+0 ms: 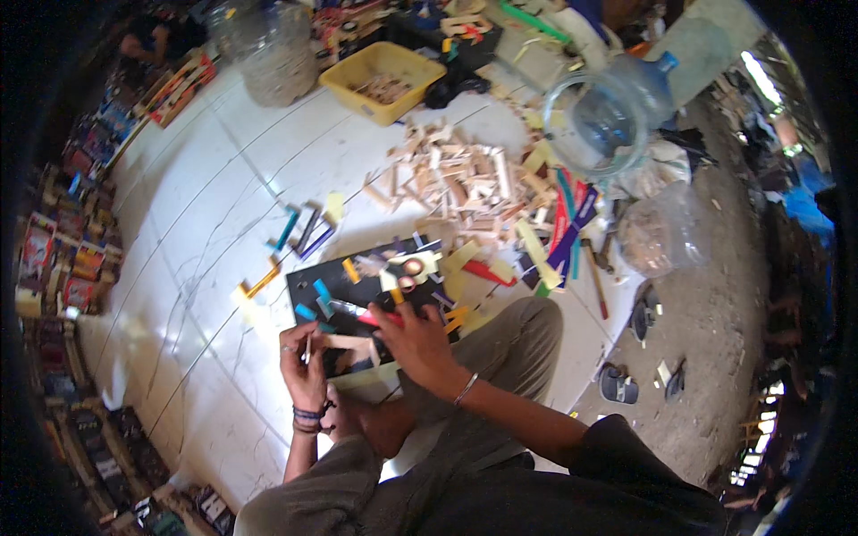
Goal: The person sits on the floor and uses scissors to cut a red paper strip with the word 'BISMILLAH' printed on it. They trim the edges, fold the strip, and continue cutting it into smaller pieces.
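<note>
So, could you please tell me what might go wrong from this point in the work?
The left hand pinches a thin stick beside a small wooden piece that the right hand touches; the piece could slip out of line. The black board is crowded with loose coloured bits, which a wrist might knock off. The heap of wooden blocks lies close and could spill onto it.

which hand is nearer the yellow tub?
Right. The right hand lies on the black board, almost straight below the yellow tub; the left hand is lower and further left.
</note>
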Demonstrator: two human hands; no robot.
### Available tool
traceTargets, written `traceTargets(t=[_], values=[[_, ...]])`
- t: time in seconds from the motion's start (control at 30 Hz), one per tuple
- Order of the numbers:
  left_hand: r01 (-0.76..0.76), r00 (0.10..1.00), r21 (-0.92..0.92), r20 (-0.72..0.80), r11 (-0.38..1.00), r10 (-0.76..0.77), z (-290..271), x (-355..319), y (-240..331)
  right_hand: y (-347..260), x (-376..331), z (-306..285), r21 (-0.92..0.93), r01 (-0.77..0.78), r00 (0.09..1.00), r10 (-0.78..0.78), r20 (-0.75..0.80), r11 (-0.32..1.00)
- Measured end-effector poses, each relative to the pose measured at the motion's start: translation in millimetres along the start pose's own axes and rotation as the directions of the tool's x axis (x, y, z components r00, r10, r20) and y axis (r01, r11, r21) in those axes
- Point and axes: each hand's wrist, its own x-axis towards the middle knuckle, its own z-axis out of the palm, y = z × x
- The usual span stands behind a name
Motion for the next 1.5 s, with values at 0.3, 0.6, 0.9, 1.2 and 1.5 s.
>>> traceTargets(t=[0.3,0.6,0.9,1.2,1.5], values=[[0.119,0.987,-0.043,-0.106,0.992,-0.123,-4,4,-11,130,-30,-49,0.271,-0.163,0.918,0.246,-0.31,0.949],[0.258,0.965,-0.112,-0.021,0.96,-0.262,-3,-6,-5,374,-78,14,0.256,-0.818,0.44,0.848,-0.297,0.515],[0.071,0.987,0.247,0.12,0.966,-0.104,-16,-5,3,433,-70,35,0.234,-0.949,0.205,0.978,-0.043,0.209],[-0.145,0.964,0.494,0.267,0.858,0.009,-21,-5,-3,460,-96,36,0.321,-0.784,0.468,0.846,-0.255,0.531],[-0.168,0.961,0.517,0.276,0.839,0.022,-17,-7,-11,468,-99,24,0.582,-0.686,0.445,0.885,-0.14,0.437]])
